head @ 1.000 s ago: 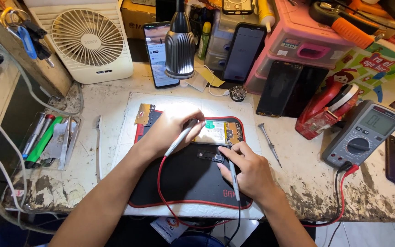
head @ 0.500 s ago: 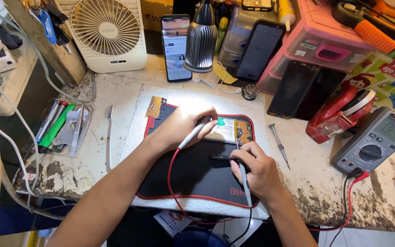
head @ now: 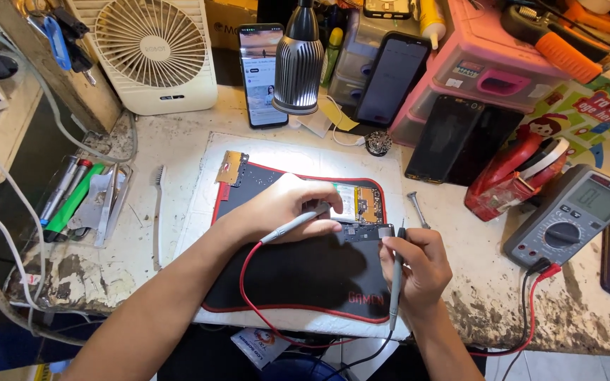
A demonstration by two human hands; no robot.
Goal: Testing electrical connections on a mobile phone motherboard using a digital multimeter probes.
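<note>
Two hands work over a small circuit board (head: 367, 231) lying on a black mat (head: 298, 275) at the middle of the desk (head: 460, 296). The left hand (head: 280, 208) pinches a grey test probe (head: 294, 224) with a red lead, its tip at the board; the right hand (head: 414, 268) grips a dark probe (head: 397, 279) upright at the board's right end. The board looks light, stiff and fragile, best held by its bare edges. A multimeter (head: 573, 219) sits to the right.
</note>
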